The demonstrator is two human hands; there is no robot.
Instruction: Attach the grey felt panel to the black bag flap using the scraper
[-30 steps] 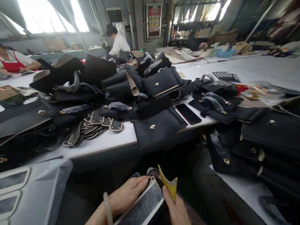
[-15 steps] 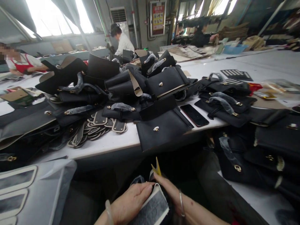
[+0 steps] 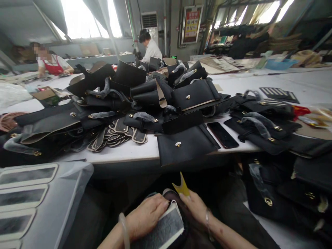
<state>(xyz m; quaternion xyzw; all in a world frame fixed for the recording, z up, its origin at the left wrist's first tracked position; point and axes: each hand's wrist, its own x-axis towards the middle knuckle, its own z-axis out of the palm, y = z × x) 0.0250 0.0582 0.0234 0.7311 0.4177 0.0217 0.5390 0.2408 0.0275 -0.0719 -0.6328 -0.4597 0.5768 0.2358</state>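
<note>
My left hand [image 3: 146,216] is closed over a dark bag panel [image 3: 164,226] with a pale border, low in the middle of the view. Its fingertips press on the panel's upper edge, and dark bag material lies around it. My right hand [image 3: 195,207], just to the right, pinches a flat yellow tool [image 3: 182,187] with a V-shaped notch at its far end. The tool points up and away, apart from the panel. The fingers under both hands are partly hidden.
Black handbags [image 3: 140,93] with wrapped handles are heaped on the white table [image 3: 124,152]. Loose pale-edged tabs [image 3: 116,135] and a phone [image 3: 222,135] lie near its front edge. At left, plastic sheeting [image 3: 70,186] bears more pale-edged panels. Two people work beyond.
The camera has turned left. My right hand has drawn away from the panel to the right, and the yellow tool now shows more of its flat face. My left hand keeps its hold.
</note>
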